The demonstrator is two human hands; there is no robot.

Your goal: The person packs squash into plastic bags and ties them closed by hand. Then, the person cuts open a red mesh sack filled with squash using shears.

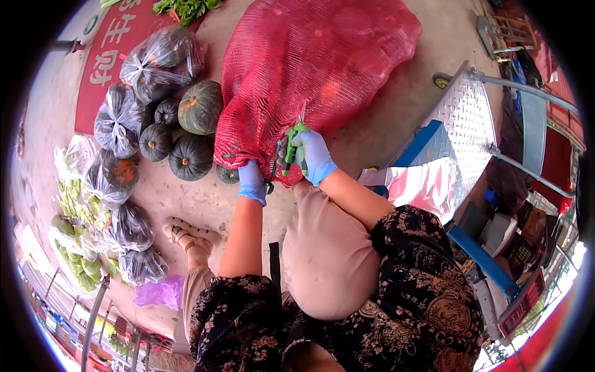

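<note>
A large red mesh sack [322,68], bulging with round orange-tinted things, lies on the floor before me. In its gathered near end is my left hand [251,181], in a blue glove; it is closed on the netting, with the fingers mostly hidden by the mesh. My right hand [316,158], also blue-gloved, is closed around green-handled pruning shears [289,149]. Their metal blades point away from me over the sack. A dark green cord hangs between the two hands, beside the shears.
Several dark green pumpkins [189,157] sit left of the sack, some in clear plastic bags [116,127]. Bagged green vegetables [77,248] lie further left, near a purple bag [160,291]. A metal platform cart [465,118] with blue bars stands at right. A red sign mat [102,68] lies upper left.
</note>
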